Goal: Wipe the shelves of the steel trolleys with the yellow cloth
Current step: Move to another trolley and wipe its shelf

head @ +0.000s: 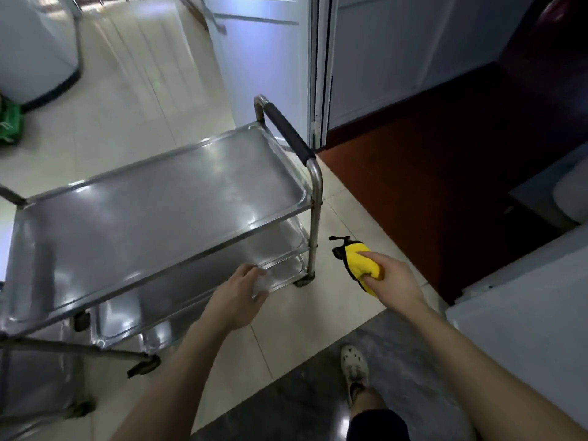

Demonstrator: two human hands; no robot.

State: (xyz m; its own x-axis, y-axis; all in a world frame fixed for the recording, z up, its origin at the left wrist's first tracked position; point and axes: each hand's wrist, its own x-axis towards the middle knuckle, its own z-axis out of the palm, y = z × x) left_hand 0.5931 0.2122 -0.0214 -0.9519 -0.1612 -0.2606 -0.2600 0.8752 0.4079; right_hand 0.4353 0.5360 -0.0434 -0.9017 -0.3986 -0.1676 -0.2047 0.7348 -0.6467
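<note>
A steel trolley (152, 205) with three shelves stands in front of me, its black-padded handle (288, 130) at the far right end. The top shelf is bare and shiny. My left hand (241, 294) hovers at the near edge of the trolley, fingers loosely curled by the middle shelf rim, holding nothing that I can make out. My right hand (393, 276) is off to the right of the trolley, above the floor, closed around a bunched yellow cloth (361, 259) with black trim.
Part of a second steel trolley (38, 377) shows at the lower left. A white door (264, 58) stands behind the trolley, a red-brown floor area (429, 192) lies to the right. A white appliance (525, 338) sits at right. A green object (9, 125) lies at left.
</note>
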